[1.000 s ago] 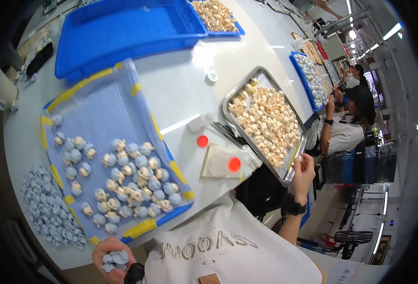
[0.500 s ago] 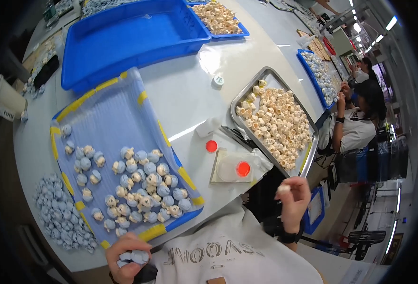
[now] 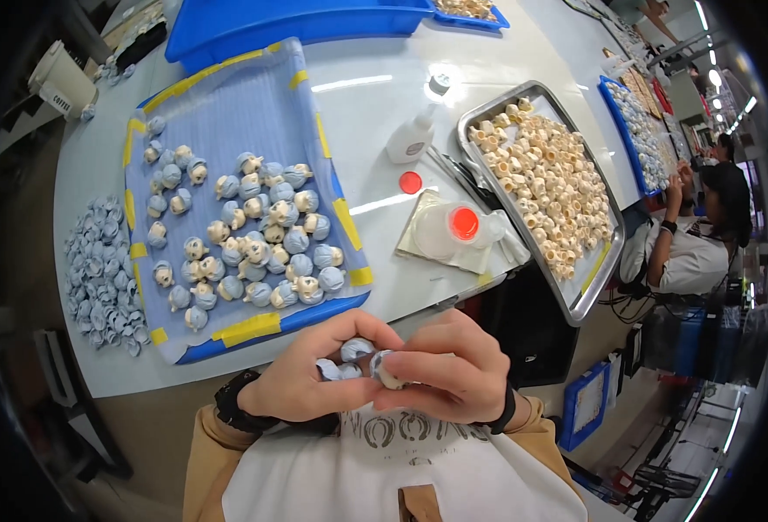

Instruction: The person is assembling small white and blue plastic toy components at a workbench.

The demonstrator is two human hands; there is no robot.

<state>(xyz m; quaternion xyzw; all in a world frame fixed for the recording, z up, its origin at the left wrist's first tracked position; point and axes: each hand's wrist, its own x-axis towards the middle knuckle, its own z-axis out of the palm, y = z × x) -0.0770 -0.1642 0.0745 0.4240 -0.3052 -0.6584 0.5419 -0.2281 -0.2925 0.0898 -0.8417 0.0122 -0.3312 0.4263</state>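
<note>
Both hands meet close to the person's chest: the left hand [image 3: 314, 374] cups a few small blue caps [image 3: 349, 355], while the right hand [image 3: 449, 370] pinches one small cream piece [image 3: 387, 374] at its fingertips, pressed against the caps. Just beyond the hands, a blue tray [image 3: 227, 113] lined with blue cloth and edged with yellow tape carries rows of capped cream-and-blue pieces [image 3: 253, 235]. Left of that tray, a loose heap of blue caps [image 3: 101, 270] lies on the white table [image 3: 375, 96]. Farther out to the right of the hands sit a clear dish with a red lid [image 3: 454, 228], a white squeeze bottle [image 3: 412, 139] and a metal tray [image 3: 586, 300] full of bare cream pieces [image 3: 545, 183]. Another person [image 3: 697, 244] sits well off to the right.
</note>
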